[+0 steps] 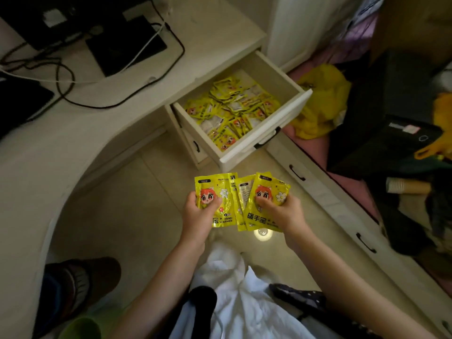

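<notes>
1. Holding small sachets in both hands, the person stands over the beige tiled floor (146,192), in front of a pulled-out cream wooden drawer (256,145).
2. The left hand (195,211) grips a glossy yellow foil hand-warmer packet (220,192) printed with a red-haired cartoon face. The thumb lies across the front and the fingers curl round its left edge. The edge of a second packet seems to show behind it.
3. The right hand (281,209) pinches the fanned yellow packets (266,192), thumb pressed on the front one. A second, turned to its printed back, sticks out to the left and just meets the left hand's packet.
4. All the held packets are in the air, near the drawer's front but well short of it and lower in the view. None rests on anything.
5. Inside the drawer lies a loose heap of matching yellow packets (232,111), covering most of its floor in no order.
6. Progress, as a judgement: the bulk of the stock is already in the drawer and only this handful is outside it, so the work looks late if packets are going in. Whether they are going in or coming out cannot be told.
7. Left to do, on that reading: carry both handfuls over the drawer's front, drop them in, and push the drawer closed.
8. A crumpled yellow plastic bag (320,104) lies beyond the drawer, to its right.
</notes>
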The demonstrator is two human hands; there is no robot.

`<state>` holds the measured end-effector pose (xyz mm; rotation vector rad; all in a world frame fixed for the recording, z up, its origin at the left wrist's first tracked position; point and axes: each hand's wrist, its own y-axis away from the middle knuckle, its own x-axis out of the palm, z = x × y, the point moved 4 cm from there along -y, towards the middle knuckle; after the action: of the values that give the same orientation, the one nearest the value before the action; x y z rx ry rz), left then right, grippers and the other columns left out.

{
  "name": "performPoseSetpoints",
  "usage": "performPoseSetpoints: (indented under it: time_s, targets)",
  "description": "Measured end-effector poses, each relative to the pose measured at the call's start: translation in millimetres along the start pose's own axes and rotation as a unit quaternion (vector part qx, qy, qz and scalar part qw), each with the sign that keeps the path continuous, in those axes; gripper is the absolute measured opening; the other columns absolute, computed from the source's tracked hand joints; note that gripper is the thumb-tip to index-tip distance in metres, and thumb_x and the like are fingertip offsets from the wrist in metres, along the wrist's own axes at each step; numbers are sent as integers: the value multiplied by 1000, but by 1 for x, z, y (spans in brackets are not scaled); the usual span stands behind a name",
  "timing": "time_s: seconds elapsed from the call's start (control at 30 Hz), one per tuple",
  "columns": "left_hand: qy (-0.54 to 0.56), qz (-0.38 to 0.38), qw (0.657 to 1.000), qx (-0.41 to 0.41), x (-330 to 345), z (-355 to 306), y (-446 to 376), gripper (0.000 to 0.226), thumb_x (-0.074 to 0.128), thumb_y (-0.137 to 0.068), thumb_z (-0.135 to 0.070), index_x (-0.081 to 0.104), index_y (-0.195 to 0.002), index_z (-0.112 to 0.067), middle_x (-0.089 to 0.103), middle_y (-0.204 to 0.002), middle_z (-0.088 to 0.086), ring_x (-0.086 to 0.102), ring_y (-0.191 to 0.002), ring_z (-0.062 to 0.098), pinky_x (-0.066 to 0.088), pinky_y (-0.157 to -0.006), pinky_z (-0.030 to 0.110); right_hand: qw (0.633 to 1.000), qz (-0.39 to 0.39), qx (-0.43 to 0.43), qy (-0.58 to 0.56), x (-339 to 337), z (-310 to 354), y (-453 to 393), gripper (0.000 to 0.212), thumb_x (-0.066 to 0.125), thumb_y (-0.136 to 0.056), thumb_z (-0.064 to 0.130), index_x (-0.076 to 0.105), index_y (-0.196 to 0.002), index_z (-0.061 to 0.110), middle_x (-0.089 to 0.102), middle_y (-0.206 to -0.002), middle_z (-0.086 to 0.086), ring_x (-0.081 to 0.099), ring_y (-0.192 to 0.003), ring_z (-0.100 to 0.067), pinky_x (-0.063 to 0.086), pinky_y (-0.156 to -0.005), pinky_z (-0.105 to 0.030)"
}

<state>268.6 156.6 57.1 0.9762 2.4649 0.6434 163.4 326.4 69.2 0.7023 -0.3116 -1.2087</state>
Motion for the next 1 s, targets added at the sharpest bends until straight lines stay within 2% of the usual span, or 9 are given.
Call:
performPoseSetpoints:
  time_s: [0.1, 0.27, 0.4, 0.5, 0.6, 0.7, 0.8, 0.93, 1.0]
  targets:
    - [1, -1, 1000, -4, 21, -18, -25, 24, 72, -83, -20, 53, -94, -29, 65, -95, -11, 63, -86, 6, 43, -64, 18, 1000, -6, 7, -7, -7, 17, -29, 20, 76, -78, 14, 66, -94, 20, 72, -87, 0, 70, -76, -18, 56, -64, -29]
    - [-9, 14, 1000, -9, 48, -54, -81, 38, 72, -84, -24, 47, -113, -26, 61, -101, -14, 58, -89, 0, 42, -79, 25, 1000, -9, 10, -20, -6, 60, -83, 20, 75, -79, 10, 66, -96, 16, 70, -82, 1, 67, -66, -10, 51, -47, -17]
    - [-23, 2, 999, -37, 62, -77, -128, 61, 76, -78, -33, 49, -130, -15, 62, -123, 1, 60, -109, 19, 48, -97, 39, 1000, 5, 8, -3, 0, 99, -127, 20, 75, -79, 10, 65, -95, 17, 70, -79, 4, 66, -57, -2, 48, -43, -13]
    - [-19, -2, 999, -41, 74, -94, -160, 76, 77, -68, -48, 50, -132, -17, 61, -126, 5, 60, -114, 23, 47, -100, 47, 1000, 26, 1, 4, 4, 126, -158, 19, 75, -79, 10, 64, -90, 19, 70, -78, 6, 66, -54, -1, 49, -43, -14]
    - [-6, -13, 998, -56, 84, -104, -184, 97, 74, -54, -62, 45, -137, -19, 57, -133, 6, 57, -119, 25, 47, -100, 48, 999, 33, 0, 16, 5, 150, -186, 19, 76, -79, 13, 63, -86, 25, 71, -81, 5, 69, -64, -8, 54, -51, -21]
    - [8, -27, 997, -71, 96, -119, -199, 79, 76, -68, -49, 48, -134, -15, 58, -131, 9, 58, -116, 26, 49, -98, 45, 998, 37, -1, 48, 4, 170, -215, 20, 78, -76, 15, 65, -89, 24, 73, -88, 0, 71, -76, -16, 59, -70, -34]
    - [15, -48, 994, -93, 109, -123, -215, 56, 73, -81, -33, 52, -127, -10, 60, -124, 3, 58, -110, 21, 46, -87, 33, 994, 66, 13, 81, 4, 184, -245, 19, 78, -77, 16, 65, -89, 23, 73, -89, -2, 72, -78, -18, 59, -76, -39]
    - [46, -82, 988, -126, 131, -126, -228, 75, 76, -72, -48, 50, -134, -14, 58, -131, 5, 55, -118, 24, 43, -101, 43, 980, 127, 32, 148, 1, 203, -285, 22, 80, -75, 20, 66, -92, 21, 74, -94, -5, 72, -84, -23, 59, -80, -45]
    - [57, -110, 981, -148, 142, -123, -232, 67, 75, -75, -44, 54, -129, -12, 62, -124, 7, 57, -115, 26, 44, -98, 42, 973, 152, 35, 169, -2, 212, -304, 18, 79, -76, 18, 65, -86, 24, 74, -92, -6, 72, -84, -23, 59, -80, -45]
